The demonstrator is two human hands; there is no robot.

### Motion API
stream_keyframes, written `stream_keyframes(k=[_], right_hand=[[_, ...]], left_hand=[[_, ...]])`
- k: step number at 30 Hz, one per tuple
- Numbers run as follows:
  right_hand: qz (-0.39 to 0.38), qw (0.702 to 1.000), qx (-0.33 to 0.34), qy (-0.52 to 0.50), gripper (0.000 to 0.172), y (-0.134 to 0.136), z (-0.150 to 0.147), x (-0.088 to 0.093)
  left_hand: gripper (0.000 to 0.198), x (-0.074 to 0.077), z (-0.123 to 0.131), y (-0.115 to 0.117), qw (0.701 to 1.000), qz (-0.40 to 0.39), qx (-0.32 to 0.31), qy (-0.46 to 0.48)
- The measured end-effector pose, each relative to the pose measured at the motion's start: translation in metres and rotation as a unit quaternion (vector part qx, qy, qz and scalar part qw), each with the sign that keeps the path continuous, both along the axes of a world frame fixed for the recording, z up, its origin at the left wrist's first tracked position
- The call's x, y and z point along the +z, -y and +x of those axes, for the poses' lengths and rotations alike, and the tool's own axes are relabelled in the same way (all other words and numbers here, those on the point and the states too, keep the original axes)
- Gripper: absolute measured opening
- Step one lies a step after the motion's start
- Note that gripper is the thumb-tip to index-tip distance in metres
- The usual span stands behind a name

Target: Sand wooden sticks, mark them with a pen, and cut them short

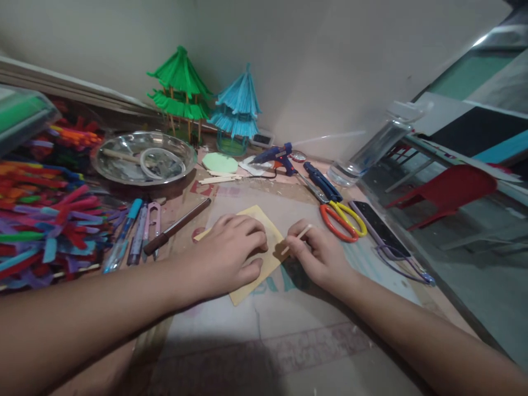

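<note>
Left hand (pixel 233 250) presses the yellow paper (pixel 269 226) flat on the surface, fingers slightly apart. Right hand (pixel 324 256) fingers pinch a wooden stick (pixel 303 234) at its edge. Behind, a steel bowl (pixel 124 180) holds a tape ring (pixel 163 163).

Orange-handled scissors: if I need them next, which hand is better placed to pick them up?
Probably the right. The right hand sits just beside the scissors, though its fingers pinch a thin stick. The left hand lies flat on the yellow paper, farther off, holding it down.
</note>
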State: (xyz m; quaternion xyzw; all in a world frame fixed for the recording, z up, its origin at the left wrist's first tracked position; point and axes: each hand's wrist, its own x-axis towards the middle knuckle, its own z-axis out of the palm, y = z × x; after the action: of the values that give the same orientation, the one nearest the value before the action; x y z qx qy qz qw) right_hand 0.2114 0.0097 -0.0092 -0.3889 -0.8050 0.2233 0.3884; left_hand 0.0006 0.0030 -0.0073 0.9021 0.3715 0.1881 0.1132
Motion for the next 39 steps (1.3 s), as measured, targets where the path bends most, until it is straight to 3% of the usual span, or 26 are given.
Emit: stream_keyframes(k=[2,4,6,10,13,21,28,34,39], right_hand=[[-0.126,0.977,-0.002,-0.17,0.021,-0.003,-0.003,0.001],[-0.249,0.921,0.022,-0.299,0.031,-0.007,-0.006,0.003],[-0.342,0.867,0.053,-0.36,0.036,-0.01,-0.008,0.005],[-0.422,0.8,0.073,-0.42,0.036,-0.009,-0.009,0.008],[-0.445,0.776,0.086,-0.438,0.034,-0.007,-0.008,0.008],[-0.448,0.773,0.113,-0.435,0.024,-0.008,-0.007,0.006],[-0.446,0.775,0.145,-0.423,0.029,-0.005,-0.008,0.007],[-0.331,0.88,0.107,-0.324,0.03,0.001,-0.01,0.005],[-0.346,0.886,0.086,-0.297,0.034,0.001,-0.013,0.006]], left_hand=[[0.014,-0.001,-0.001,-0.001,1.0,0.0,-0.001,0.006],[0.014,-0.002,-0.001,-0.001,1.0,0.005,-0.005,0.013],[0.013,-0.003,-0.002,-0.002,1.0,0.019,-0.01,0.02],[0.014,-0.004,-0.002,-0.004,0.999,0.036,-0.016,0.028],[0.015,-0.004,-0.001,-0.005,0.999,0.039,-0.017,0.021],[0.02,-0.002,-0.002,-0.003,1.0,0.007,-0.006,0.018],[0.02,-0.003,-0.002,-0.005,1.0,0.005,-0.005,0.028],[0.013,0.006,-0.004,-0.005,0.991,0.054,-0.026,0.118],[0.011,0.012,-0.002,-0.003,0.984,0.062,-0.082,0.142]])
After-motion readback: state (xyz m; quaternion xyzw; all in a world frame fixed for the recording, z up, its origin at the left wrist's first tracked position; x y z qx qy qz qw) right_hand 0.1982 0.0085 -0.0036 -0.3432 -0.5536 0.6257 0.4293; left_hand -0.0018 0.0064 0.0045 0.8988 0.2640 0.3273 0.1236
